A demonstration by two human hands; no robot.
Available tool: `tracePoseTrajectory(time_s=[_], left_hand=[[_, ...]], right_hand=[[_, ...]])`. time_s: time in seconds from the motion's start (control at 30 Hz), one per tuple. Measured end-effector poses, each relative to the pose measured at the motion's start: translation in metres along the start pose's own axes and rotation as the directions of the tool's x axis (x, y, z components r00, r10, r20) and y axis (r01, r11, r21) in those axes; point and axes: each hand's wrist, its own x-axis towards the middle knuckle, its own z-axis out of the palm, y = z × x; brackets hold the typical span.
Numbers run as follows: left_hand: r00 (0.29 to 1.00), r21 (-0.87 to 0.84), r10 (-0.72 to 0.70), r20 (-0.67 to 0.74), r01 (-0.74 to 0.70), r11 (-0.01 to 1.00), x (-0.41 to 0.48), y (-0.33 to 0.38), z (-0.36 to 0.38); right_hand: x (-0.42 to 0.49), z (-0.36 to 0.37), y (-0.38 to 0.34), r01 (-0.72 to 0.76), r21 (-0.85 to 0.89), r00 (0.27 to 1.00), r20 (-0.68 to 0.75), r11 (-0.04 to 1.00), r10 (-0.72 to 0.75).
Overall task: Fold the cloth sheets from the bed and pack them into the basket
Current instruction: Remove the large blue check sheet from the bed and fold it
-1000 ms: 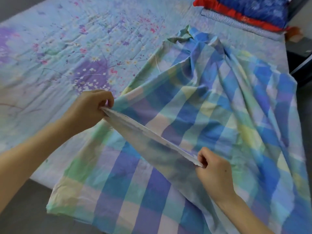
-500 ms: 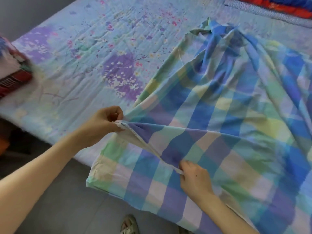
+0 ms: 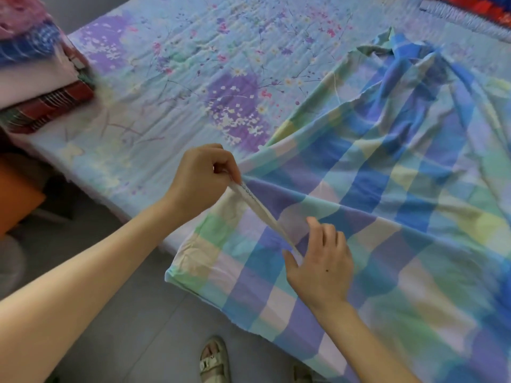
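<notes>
A blue, green and yellow checked cloth sheet lies spread over the right half of the bed, one end hanging over the near edge. My left hand pinches its hemmed edge and holds it raised off the bed. The taut hem runs down to my right hand, whose fingers are straight and spread, with the hem between thumb and forefinger. No basket is in view.
The bed carries a pale blue floral cover. A stack of folded cloths sits at its left corner. An orange object stands on the floor at left. Red and blue bedding lies at the far right. A sandalled foot stands below.
The view has swung left and down, bringing the folded stack into sight. My right hand has loosened from a pinch on the hem to spread fingers. My left hand keeps its pinch.
</notes>
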Motion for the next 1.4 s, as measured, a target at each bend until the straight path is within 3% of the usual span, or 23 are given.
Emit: tracePoseTrajectory(time_s=[0.1, 0.27, 0.4, 0.5, 0.6, 0.7, 0.83, 0.93, 1.03, 1.17, 1.3, 1.4], left_hand=[[0.986, -0.083, -0.084, 0.146, 0.097, 0.992, -0.002, 0.016, -0.003], [0.945, -0.242, -0.123, 0.303, 0.201, 0.949, -0.009, 0.027, -0.009], [0.886, -0.418, -0.36, 0.291, 0.457, 0.785, -0.026, -0.03, -0.019], [0.764, -0.204, -0.607, 0.218, 0.644, 0.738, -0.072, -0.104, -0.009], [0.651, 0.006, -0.738, 0.177, 0.749, 0.662, -0.122, -0.166, 0.006], [0.546, -0.008, -0.784, 0.295, 0.822, 0.569, -0.147, -0.2, 0.021], [0.481, -0.067, -0.762, 0.433, 0.861, 0.504, -0.166, -0.256, 0.055], [0.498, -0.141, -0.711, 0.497, 0.855, 0.5, -0.162, -0.234, 0.04], [0.608, -0.325, -0.666, 0.432, 0.794, 0.514, -0.167, -0.213, 0.025], [0.693, -0.47, -0.624, 0.362, 0.713, 0.52, -0.188, -0.227, 0.021], [0.652, -0.494, -0.678, 0.339, 0.737, 0.462, -0.209, -0.244, 0.014], [0.661, -0.43, -0.661, 0.356, 0.744, 0.512, -0.215, -0.242, 0.007]], right_hand=[[0.017, -0.003, -0.045, 0.077, 0.03, 0.995, -0.068, 0.997, -0.075], [0.057, 0.006, -0.085, 0.106, 0.139, 0.975, -0.208, 0.985, -0.075], [0.062, -0.002, -0.074, 0.239, 0.165, 0.957, -0.209, 0.957, -0.203], [0.059, -0.018, -0.079, 0.4, 0.178, 0.91, -0.19, 0.899, -0.368], [0.052, -0.038, -0.11, 0.539, 0.26, 0.842, -0.21, 0.801, -0.498], [0.035, -0.042, -0.155, 0.588, 0.354, 0.806, -0.176, 0.728, -0.565], [0.009, 0.02, -0.196, 0.469, 0.442, 0.823, 0.095, 0.764, -0.56], [-0.006, 0.045, -0.211, 0.36, 0.522, 0.864, 0.125, 0.773, -0.487], [-0.023, 0.043, -0.237, 0.355, 0.609, 0.878, 0.042, 0.709, -0.476], [-0.034, 0.077, -0.234, 0.13, 0.616, 0.897, 0.26, 0.777, -0.357], [-0.05, 0.105, -0.214, 0.098, 0.514, 0.82, 0.443, 0.852, -0.362], [-0.06, 0.102, -0.213, 0.218, 0.464, 0.82, 0.39, 0.859, -0.419]])
